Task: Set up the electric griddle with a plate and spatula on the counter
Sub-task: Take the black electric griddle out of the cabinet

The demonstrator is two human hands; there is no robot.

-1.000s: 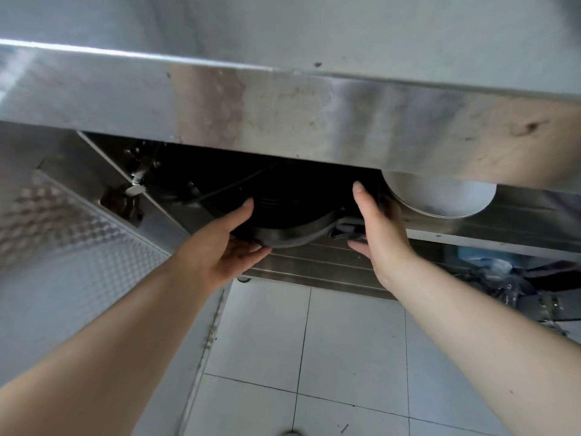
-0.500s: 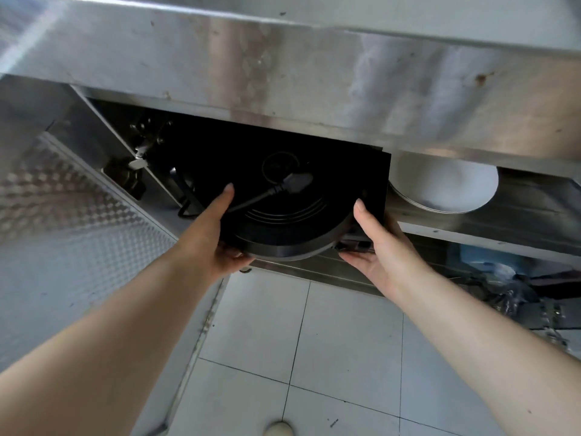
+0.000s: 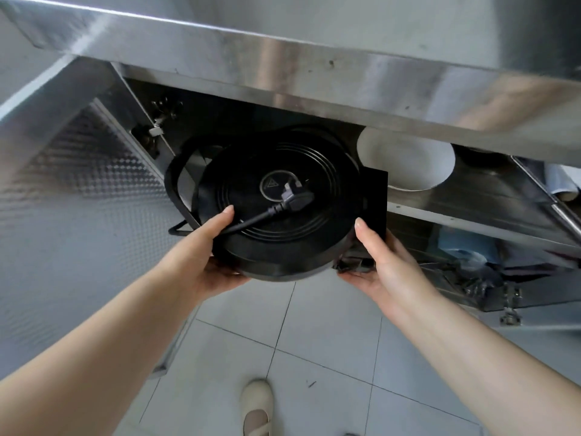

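White floor tiles (image 3: pixel 330 335) and a cream shoe (image 3: pixel 256 410) sit at the bottom, nearest the camera, with both forearms reaching up and away from there. The left hand (image 3: pixel 207 256) cups the near-left edge of the black electric griddle (image 3: pixel 279 209), fingers underneath and thumb lying across the top, right on the power cord (image 3: pixel 251 223). The right hand (image 3: pixel 377 262) grips the near-right corner the same way, thumb up the side, fingers curled below. So both hands have hold of it, and it's roughly level, half out of the open cabinet under the steel desk (image 3: pixel 314 77). The plug (image 3: pixel 295 198) lies loose on the lid.

Looks like the fetch step: getting the griddle out of storage. I'd guess next is clearing that desk edge and lifting it on top, watching that the plug doesn't slide off. Further back on the shelf (image 3: pixel 471 196), a white plate (image 3: pixel 408 162) waits just beside the griddle. Can't see a spatula anywhere.
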